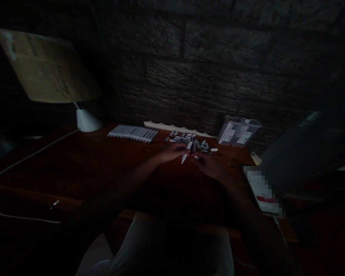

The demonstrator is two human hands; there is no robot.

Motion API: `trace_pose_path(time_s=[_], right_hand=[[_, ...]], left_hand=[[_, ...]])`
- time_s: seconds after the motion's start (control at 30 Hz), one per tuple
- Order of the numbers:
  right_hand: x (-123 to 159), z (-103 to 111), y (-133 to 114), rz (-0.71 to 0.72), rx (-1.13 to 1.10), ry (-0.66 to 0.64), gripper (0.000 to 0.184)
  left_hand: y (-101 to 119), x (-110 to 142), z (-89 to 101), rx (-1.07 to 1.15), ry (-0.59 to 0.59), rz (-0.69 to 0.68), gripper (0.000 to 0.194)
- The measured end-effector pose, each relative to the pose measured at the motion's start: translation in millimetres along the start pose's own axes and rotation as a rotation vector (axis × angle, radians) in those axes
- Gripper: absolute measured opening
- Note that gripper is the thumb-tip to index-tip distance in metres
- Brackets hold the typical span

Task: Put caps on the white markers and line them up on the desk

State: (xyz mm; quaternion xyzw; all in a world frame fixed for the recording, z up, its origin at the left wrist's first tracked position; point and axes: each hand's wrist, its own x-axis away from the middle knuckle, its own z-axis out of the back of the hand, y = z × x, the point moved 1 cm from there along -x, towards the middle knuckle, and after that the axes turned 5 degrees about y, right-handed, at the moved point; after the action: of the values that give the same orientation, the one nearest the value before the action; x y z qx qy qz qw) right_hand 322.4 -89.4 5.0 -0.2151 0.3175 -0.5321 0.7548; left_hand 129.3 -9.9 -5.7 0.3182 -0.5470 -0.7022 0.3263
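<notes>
In dim light, my left hand [172, 152] reaches over the middle of the desk, its fingers closed on a white marker [184, 158] whose tapered end points down toward me. Facing it, my right hand [207, 165] is closed too, with a small white piece [196, 156] showing at its fingertips; whether that is a cap I cannot tell. Just beyond both hands lies a loose heap of short caps or marker pieces [177, 138], white, grey and some with coloured ends. To the left, several white markers [133, 133] lie side by side in a row.
Two clear plastic boxes [238, 132] with labels stand at the back right. A lamp with a paper-covered shade [51, 71] and white base is on the left, its cord running forward. A white flat device [263, 189] lies at right. A brick-patterned wall rises behind.
</notes>
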Motion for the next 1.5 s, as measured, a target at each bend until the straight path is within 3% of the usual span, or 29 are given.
trace_pose_path(time_s=[1.07,1.5], right_hand=[[-1.6,1.1,-0.4,0.013,0.035,0.024,0.025],[0.2,1.7,-2.2,0.003,0.008,-0.018,0.026]], left_hand=[[0.0,-0.4,0.0,-0.027,-0.034,-0.035,0.025],[-4.9,-2.5,-1.9,-0.246,-0.051,-0.152,0.028]])
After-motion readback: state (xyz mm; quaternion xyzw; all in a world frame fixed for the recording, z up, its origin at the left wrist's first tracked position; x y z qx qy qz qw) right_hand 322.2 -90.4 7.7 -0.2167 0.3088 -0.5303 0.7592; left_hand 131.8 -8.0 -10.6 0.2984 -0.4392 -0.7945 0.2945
